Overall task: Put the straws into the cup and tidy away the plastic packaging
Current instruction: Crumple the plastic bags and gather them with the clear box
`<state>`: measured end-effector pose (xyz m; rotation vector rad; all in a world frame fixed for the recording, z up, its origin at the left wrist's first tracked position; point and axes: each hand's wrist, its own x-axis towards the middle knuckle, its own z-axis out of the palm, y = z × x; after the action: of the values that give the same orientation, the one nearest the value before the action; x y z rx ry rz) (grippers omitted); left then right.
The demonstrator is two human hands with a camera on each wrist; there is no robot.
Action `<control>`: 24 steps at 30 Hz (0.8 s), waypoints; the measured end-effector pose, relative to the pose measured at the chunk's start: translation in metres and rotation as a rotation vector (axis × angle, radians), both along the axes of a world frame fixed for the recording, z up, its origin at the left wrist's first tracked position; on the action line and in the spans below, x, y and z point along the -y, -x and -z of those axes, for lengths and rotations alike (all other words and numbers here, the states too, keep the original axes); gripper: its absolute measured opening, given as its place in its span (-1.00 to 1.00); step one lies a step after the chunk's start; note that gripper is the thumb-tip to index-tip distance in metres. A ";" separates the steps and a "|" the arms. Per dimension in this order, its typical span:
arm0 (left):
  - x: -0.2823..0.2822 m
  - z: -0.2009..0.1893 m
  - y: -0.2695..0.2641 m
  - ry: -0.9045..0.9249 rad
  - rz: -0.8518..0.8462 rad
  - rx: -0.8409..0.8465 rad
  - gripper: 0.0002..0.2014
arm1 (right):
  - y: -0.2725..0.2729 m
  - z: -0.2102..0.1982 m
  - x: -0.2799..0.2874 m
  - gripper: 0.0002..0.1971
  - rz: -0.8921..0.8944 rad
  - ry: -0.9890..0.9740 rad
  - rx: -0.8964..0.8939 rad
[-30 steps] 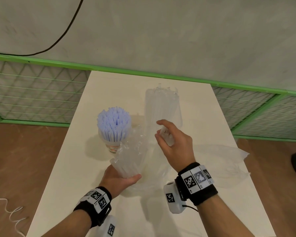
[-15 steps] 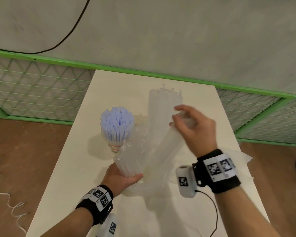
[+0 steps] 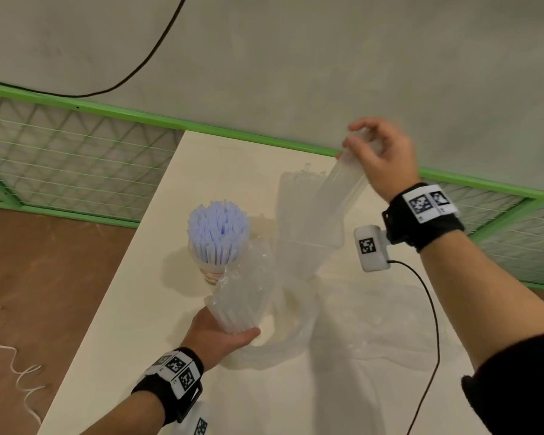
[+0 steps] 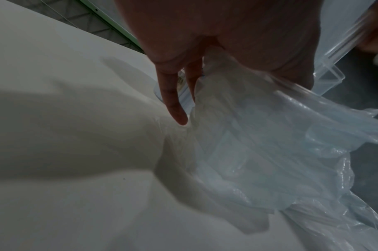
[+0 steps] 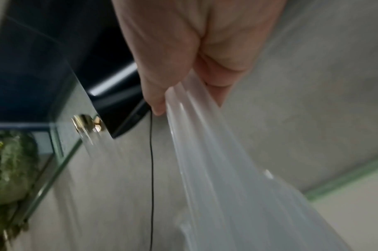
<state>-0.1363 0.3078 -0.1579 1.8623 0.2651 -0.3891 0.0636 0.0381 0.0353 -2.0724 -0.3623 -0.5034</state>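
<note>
Left hand: the left hand [image 3: 215, 335] is held low over the near part of the table [image 3: 132, 324], its fingers and thumb curled round the bottom of a crumpled clear bag of straws [image 3: 244, 296].
Right hand: the right hand [image 3: 379, 161] is raised above the far right of the table, and the upper end of a long clear plastic sleeve [image 3: 336, 199] is pinched between thumb and fingers (the grip is confirmed in the right wrist view, where the plastic [image 5: 216, 169] runs out from under the fingertips [image 5: 155, 105]).
Sleeve: it slants down from the raised hand toward the loose plastic lying on the table.
Cup: a paper cup [image 3: 212, 273] stands on the table just left of the held bag, packed with upright pale blue straws [image 3: 217, 227].
Loose packaging: more clear film [image 3: 390, 334] is spread flat over the right half of the table.
Clear container: a transparent container [image 3: 299, 221] stands behind the bag, partly crossed by the sleeve.
Left wrist view: crumpled film [image 4: 269, 152] is seen bunched under the palm.
</note>
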 end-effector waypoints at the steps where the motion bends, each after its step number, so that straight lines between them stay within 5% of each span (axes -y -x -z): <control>1: 0.000 0.000 0.000 -0.002 -0.003 -0.001 -0.47 | -0.003 0.012 0.000 -0.87 -0.007 0.117 -0.029; 4: 0.001 -0.002 0.001 -0.015 0.001 -0.002 -0.48 | -0.003 0.042 -0.004 -0.76 -0.102 0.445 -0.112; 12: 0.001 -0.003 0.002 -0.032 0.000 0.018 -0.46 | 0.003 0.070 -0.020 -0.44 -0.190 0.913 -0.212; 19: 0.000 -0.003 0.003 -0.031 -0.002 0.011 -0.47 | 0.004 0.078 -0.026 -0.51 -0.098 0.895 -0.161; 24: -0.001 -0.003 0.004 -0.043 -0.004 0.013 -0.46 | -0.003 0.064 -0.027 -0.67 -0.027 0.573 -0.124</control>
<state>-0.1401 0.3087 -0.1544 1.9054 0.2705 -0.3709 0.0662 0.0651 -0.0285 -2.6317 -0.5030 -0.2679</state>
